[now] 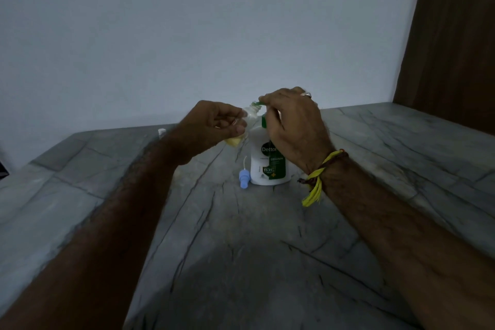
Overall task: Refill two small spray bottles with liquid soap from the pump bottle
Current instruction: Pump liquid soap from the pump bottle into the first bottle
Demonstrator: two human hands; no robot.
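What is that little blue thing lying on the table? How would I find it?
Look at the grey marble table and find the white pump bottle with the green label standing in the middle. Just to its left, lying flat, is the small pale blue spray cap. A thin white tube sticks out of its top, and nobody is holding it.

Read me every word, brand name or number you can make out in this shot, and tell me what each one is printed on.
"Dettol", its last letter partly hidden by the right hand: on the dark badge of the white pump bottle.
"ORIGINAL": green label band, same bottle.
"99.99%": small badge lower on that label, barely legible.
The small print around and below the badge is too blurred to read.
The small spray bottle in the left hand and the blue spray cap show no text.
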